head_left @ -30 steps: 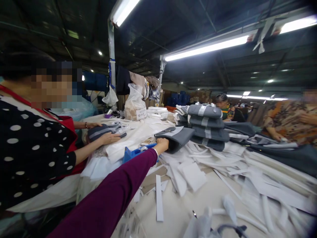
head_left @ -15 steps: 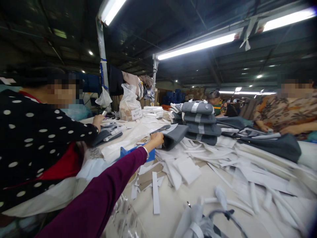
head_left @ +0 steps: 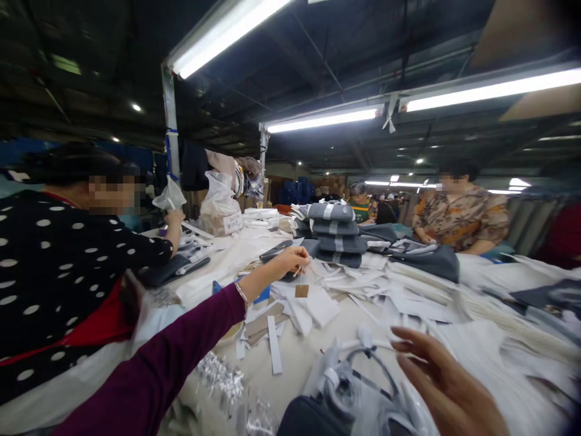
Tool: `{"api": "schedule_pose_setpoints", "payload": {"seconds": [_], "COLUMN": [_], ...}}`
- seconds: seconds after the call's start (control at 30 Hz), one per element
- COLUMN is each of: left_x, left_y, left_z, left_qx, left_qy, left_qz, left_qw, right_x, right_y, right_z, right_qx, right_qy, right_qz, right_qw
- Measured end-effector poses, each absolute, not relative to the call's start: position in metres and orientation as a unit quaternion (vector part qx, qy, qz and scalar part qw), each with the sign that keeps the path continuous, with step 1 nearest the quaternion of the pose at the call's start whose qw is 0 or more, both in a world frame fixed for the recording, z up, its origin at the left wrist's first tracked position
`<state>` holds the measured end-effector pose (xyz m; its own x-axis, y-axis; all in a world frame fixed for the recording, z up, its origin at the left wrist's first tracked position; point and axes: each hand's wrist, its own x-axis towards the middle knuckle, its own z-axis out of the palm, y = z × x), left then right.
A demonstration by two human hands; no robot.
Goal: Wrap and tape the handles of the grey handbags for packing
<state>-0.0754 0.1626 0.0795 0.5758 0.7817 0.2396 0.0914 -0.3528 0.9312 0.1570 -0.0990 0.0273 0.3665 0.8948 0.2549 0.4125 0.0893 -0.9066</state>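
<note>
My left hand [head_left: 293,261] is raised over the middle of the table, fingers pinched on a thin string from which a small brown tag [head_left: 302,291] hangs. Behind it stands a stack of dark grey folded bags [head_left: 338,228] with pale bands. My right hand [head_left: 442,381] is at the lower right, fingers apart and holding nothing. Just left of it lies a dark bag [head_left: 308,416] with a grey handle and white wrapping. A blue box [head_left: 262,295] is partly hidden behind my left forearm.
White paper strips and sheets [head_left: 318,309] litter the table. A person in polka dots [head_left: 77,254] works at the left, another in a patterned shirt [head_left: 463,215] at the back right. A labelled plastic bag [head_left: 221,209] stands near a post.
My left hand has left the grey bag and now holds the small tag. My right hand has come into view at the lower right. The view has turned right, showing more of the dark bag.
</note>
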Motion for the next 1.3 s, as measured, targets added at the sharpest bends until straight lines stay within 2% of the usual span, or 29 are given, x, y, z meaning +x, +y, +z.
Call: {"api": "schedule_pose_setpoints", "payload": {"seconds": [0.13, 0.3, 0.43, 0.83, 1.13, 1.3], "left_x": [-0.046, -0.026, -0.027, -0.011, 0.001, 0.007], "left_y": [0.11, 0.063, 0.041, -0.007, -0.029, -0.042], "left_z": [0.086, 0.091, 0.096, 0.109, 0.121, 0.125], "left_qx": [0.746, 0.749, 0.753, 0.783, 0.77, 0.767], "left_qy": [0.232, 0.18, 0.209, 0.195, 0.067, 0.06], "left_qz": [0.304, 0.257, 0.212, 0.215, 0.237, 0.242], "left_qw": [0.545, 0.583, 0.587, 0.55, 0.588, 0.591], "right_x": [0.122, 0.114, 0.126, 0.151, 0.167, 0.157], "right_y": [-0.057, -0.041, -0.068, -0.135, -0.158, -0.177], "right_z": [0.056, 0.06, 0.065, 0.074, 0.066, 0.068], "right_qx": [-0.595, -0.545, -0.5, -0.477, -0.395, -0.399], "right_qy": [-0.507, -0.415, -0.377, -0.345, -0.274, -0.346], "right_qz": [0.192, 0.36, 0.387, 0.409, 0.549, 0.495], "right_qw": [0.594, 0.633, 0.677, 0.697, 0.683, 0.69]}}
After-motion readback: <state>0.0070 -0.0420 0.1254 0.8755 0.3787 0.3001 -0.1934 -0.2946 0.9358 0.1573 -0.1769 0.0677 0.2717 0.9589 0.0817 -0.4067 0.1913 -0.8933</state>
